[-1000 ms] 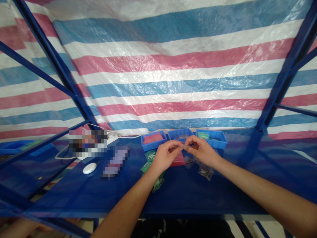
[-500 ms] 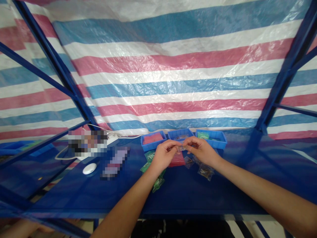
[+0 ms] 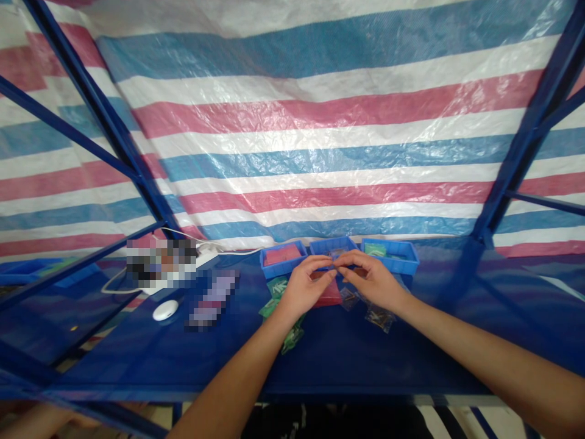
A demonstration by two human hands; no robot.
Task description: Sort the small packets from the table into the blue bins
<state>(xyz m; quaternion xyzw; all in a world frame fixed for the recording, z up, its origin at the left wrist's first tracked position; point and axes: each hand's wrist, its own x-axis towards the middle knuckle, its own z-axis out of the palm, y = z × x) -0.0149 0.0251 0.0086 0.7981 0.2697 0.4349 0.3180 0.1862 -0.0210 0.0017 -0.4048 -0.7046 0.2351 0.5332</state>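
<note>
My left hand [image 3: 308, 285] and my right hand [image 3: 368, 277] meet over the table, thumbs and fingers pinched on a small clear plastic bag [image 3: 335, 266]. Fingers hide most of that bag, and its contents cannot be made out. Beneath them lies a red packet [image 3: 328, 296]. Small clear bags with thin brownish pieces [image 3: 379, 317] rest below my right hand, another clear bag [image 3: 349, 299] beside them. Green packets [image 3: 292, 337] are scattered by my left wrist, partly covered by the forearm.
Behind my hands stand three blue bins: one with red packets [image 3: 282, 254], a middle bin [image 3: 333, 245], and one holding green packets [image 3: 397, 259]. A white round object [image 3: 165, 310], a blurred-out item [image 3: 214, 300] and a power strip [image 3: 208, 259] lie left. Blue frame posts [image 3: 516, 140] flank the table.
My fingertips have come closer together, and the clear bag between them shows less than before. The left fingers are more arched. Things on the table have stayed in place.
</note>
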